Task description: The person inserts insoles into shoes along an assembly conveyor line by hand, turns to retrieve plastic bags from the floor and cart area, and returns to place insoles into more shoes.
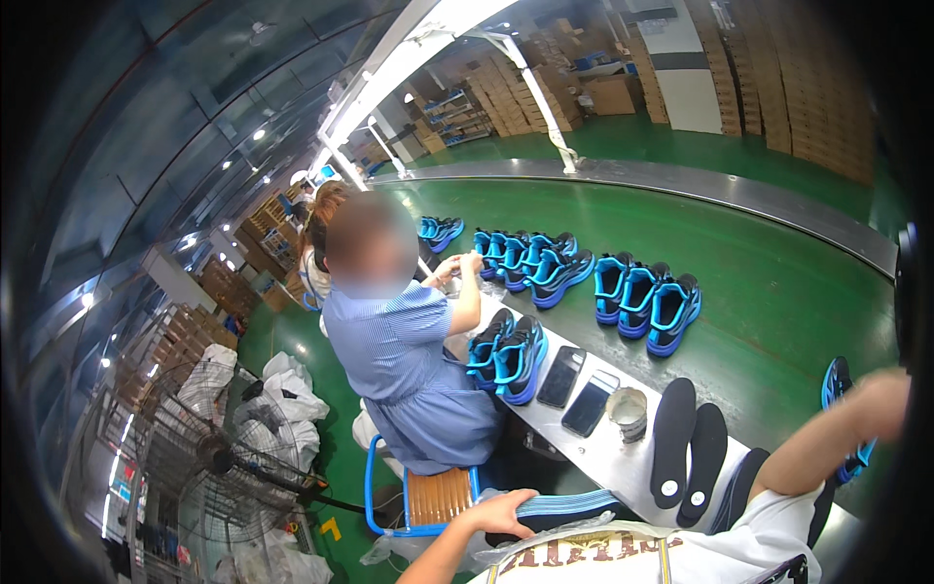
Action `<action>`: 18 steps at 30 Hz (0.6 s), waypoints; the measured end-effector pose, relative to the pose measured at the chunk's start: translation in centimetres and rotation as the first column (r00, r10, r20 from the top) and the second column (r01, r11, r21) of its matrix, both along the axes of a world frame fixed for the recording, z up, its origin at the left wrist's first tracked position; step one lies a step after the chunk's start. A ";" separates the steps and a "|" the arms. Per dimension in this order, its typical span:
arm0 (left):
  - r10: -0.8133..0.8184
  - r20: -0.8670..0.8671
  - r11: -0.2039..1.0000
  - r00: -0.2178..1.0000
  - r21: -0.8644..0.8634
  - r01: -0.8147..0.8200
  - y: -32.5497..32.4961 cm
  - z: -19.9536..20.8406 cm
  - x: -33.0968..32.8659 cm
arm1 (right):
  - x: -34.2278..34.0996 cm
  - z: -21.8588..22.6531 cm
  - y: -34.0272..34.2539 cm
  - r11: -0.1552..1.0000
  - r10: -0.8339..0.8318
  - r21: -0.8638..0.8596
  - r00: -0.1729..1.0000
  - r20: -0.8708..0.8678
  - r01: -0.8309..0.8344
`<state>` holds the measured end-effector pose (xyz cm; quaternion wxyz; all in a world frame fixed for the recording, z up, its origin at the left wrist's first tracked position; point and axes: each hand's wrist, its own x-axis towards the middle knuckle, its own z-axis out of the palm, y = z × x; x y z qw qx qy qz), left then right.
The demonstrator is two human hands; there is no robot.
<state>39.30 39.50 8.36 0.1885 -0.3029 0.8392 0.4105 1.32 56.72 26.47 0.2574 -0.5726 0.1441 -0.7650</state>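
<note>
My left hand (501,514) is at the lower middle, its thumb and fingers closed around the end of a long dark bundle with blue-grey stripes (574,503), beside clear plastic. What the bundle is made of, I cannot make out. My right arm stretches out to the right, and the right hand (883,401) is blurred near the picture's edge. Close to it are a black and blue sports shoe (834,378) and a second blue-trimmed one, partly hidden behind the arm. Two black insoles (673,438) lie on the metal ledge in front of me, with more dark insoles (739,487) nearer my right arm.
Two phones (591,404) and a round tin (628,413) rest on the metal ledge. Several black and blue shoes (671,316) stand on the green conveyor belt (759,292). A co-worker in a blue dress (399,341) sits at left, with a large floor fan (216,453) behind.
</note>
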 end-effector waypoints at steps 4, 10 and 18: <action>-0.072 -0.101 0.996 0.992 -0.057 0.067 -0.5 -0.3 -0.4 | 1.2 -3.2 1.5 0.765 0.630 -0.159 0.776 -0.016 -0.624; -0.231 -0.092 0.968 0.969 -0.122 0.219 -2.1 2.5 -0.2 | 11.8 -15.5 -8.4 0.615 0.557 0.742 0.521 -0.647 0.265; -0.362 -0.165 0.929 0.918 0.024 0.370 -4.8 5.0 -2.1 | 17.9 -21.8 -7.7 0.484 0.686 0.874 0.600 -0.411 0.045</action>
